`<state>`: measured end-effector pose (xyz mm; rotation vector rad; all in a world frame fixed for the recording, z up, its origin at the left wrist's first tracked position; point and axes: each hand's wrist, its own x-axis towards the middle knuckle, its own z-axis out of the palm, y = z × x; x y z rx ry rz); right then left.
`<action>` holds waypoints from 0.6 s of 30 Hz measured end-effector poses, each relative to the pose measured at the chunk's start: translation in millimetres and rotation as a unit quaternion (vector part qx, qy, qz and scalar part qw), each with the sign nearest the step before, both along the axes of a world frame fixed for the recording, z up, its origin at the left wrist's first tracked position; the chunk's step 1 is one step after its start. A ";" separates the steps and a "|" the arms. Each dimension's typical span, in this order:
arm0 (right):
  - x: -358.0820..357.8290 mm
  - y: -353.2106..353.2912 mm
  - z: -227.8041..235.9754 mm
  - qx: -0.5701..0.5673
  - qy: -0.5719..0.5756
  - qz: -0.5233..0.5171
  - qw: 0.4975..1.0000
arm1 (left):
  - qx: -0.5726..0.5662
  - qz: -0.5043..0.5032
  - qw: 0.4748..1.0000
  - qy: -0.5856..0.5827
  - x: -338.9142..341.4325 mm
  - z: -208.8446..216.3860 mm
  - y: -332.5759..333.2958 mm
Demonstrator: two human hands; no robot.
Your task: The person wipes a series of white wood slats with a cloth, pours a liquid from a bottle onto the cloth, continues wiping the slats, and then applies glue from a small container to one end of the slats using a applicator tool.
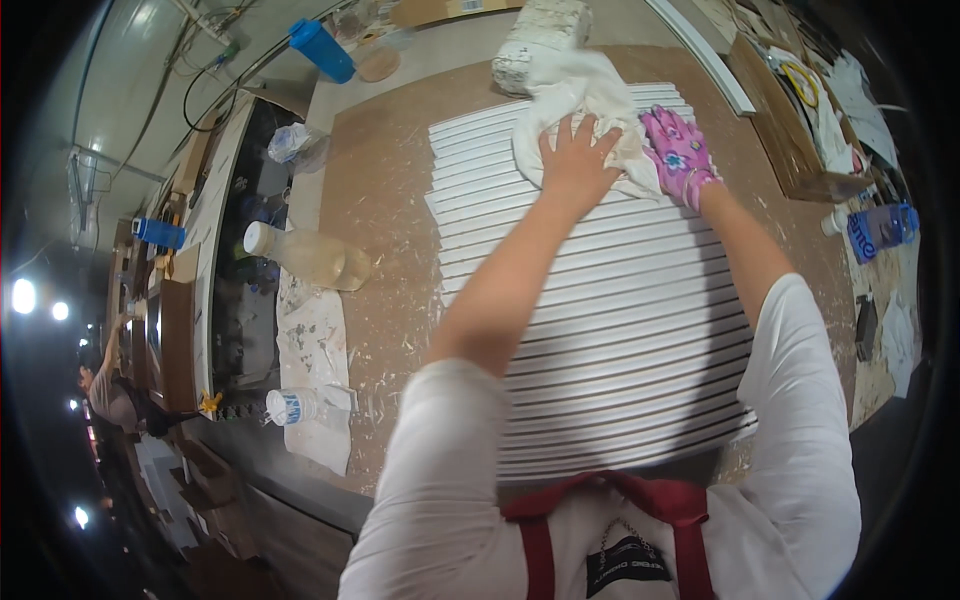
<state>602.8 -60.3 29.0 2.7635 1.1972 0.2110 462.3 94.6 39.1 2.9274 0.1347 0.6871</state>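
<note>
Many long white strips [610, 300] lie side by side across the brown board, with thin dark gaps between them. A crumpled white cloth [575, 80], stained in places, covers part of their far end. My left hand [580, 160] is bare and presses on the cloth with its fingers spread. Just right of the cloth, my right hand [680, 160], in a pink flowered glove, rests flat on the far right ends of the strips. Its fingers are stretched out, and the cloth's edge meets it.
Beyond the cloth stands a paint-spattered white block [515, 65]. A cloudy plastic bottle [320, 258] and a small cup [285, 407] lie on the left. A blue bottle [322, 52] is at the far left. An open wooden box [785, 130] sits on the right, near a purple-blue bottle [880, 232].
</note>
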 end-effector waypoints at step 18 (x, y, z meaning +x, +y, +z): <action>54.0 51.9 -15.4 -0.018 -0.097 -0.003 0.995 | 0.075 0.007 0.997 -0.010 53.6 14.8 49.5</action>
